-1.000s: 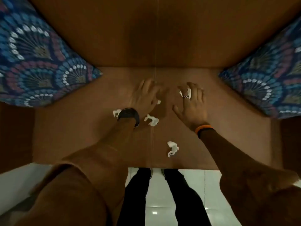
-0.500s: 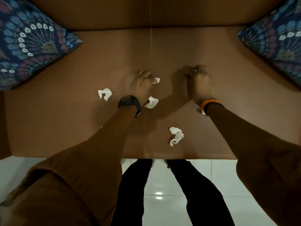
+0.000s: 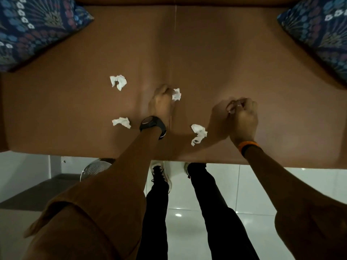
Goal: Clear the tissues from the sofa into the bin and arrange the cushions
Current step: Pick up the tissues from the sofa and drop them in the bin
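Note:
On the brown sofa seat [image 3: 75, 109] lie three loose white crumpled tissues: one [image 3: 118, 82] far left of my left hand, one [image 3: 121, 122] beside my left wrist, one [image 3: 198, 134] between my arms. My left hand [image 3: 160, 103], with a black watch, is closed around a tissue [image 3: 176, 94] that sticks out on its right side. My right hand [image 3: 242, 115], above an orange wristband, is closed with a bit of white tissue showing at the fingertips. A blue patterned cushion [image 3: 32, 29] leans at the far left, another [image 3: 319, 32] at the far right.
A metal mesh bin [image 3: 94, 168] stands on the floor under the sofa's front edge, left of my legs and partly hidden by my left sleeve. White glossy floor tiles [image 3: 253, 184] lie below. My shoes [image 3: 159, 173] touch the sofa base.
Both hands went from spread over tissues to closed fists, each gripping a tissue. They have drawn back toward the sofa's front edge, the right hand shifting rightward. The bin has come into view.

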A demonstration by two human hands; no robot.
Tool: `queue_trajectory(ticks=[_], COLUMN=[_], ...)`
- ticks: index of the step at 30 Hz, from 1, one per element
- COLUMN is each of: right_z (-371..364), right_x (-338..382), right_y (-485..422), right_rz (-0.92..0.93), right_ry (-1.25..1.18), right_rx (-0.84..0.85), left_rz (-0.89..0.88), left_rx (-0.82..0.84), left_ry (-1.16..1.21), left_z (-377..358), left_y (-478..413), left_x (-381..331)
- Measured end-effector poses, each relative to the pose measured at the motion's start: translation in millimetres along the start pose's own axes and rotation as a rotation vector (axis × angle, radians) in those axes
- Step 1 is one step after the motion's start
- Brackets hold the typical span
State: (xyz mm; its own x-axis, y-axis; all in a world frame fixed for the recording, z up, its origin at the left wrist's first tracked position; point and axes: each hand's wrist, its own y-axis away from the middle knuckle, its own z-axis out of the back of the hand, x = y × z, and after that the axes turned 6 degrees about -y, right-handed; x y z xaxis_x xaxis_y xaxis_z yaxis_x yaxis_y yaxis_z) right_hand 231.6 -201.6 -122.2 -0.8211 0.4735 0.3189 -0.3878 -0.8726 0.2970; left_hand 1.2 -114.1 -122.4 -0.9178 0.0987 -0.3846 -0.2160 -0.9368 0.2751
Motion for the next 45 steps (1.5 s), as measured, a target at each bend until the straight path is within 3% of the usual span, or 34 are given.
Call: queue_trajectory(ticks=[6,9,14,19,24,29,37,41,45], right_z=[-0.4,-17.5,-93.5,-205.0,-297.8,-337.5,-241.2,-181.4,-128.9], right_x=[71.6,134.7,217.5,254.9,268.4,268.5,240.7,211.3,170.6], right_y=[15.2,58.2,173.8,254.8,279.8,281.6,291.4,269.6,220.1], right_rz=[0.112,0.215,0.319,0.414,0.541,0.577,0.551,0.475,0.369], right_ry=[-0.295,-0.412,-0.545,-0.393,-0.147,-0.022,-0.215,-0.339,-0.328], right_rx=[-0.116,-0.085,0.180,0.557,0.793,0.959,0.612,0.400,0.072], left_rz=[0.052,0.114,0.369,0.648,0.632,0.635,0.500,0.441,0.229], left_rx=[-0.025,-0.079,-0.106,-0.034,0.097,0.209,0.213,0.034,-0.155], left_ry=[0.147,0.233,0.295,0.397,0.424,0.419,0.218,0.196,0.184], left_z=[6.1,15.9,7.1,-28.8,-75.2,-97.4,-49.6,-19.6,1.0], left_y=[41.3,94.9,212.0,298.9,313.7,312.5,300.4,282.5,242.5], left_x=[20.6,52.5,146.4,254.5,327.3,352.9,292.8,231.8,176.8])
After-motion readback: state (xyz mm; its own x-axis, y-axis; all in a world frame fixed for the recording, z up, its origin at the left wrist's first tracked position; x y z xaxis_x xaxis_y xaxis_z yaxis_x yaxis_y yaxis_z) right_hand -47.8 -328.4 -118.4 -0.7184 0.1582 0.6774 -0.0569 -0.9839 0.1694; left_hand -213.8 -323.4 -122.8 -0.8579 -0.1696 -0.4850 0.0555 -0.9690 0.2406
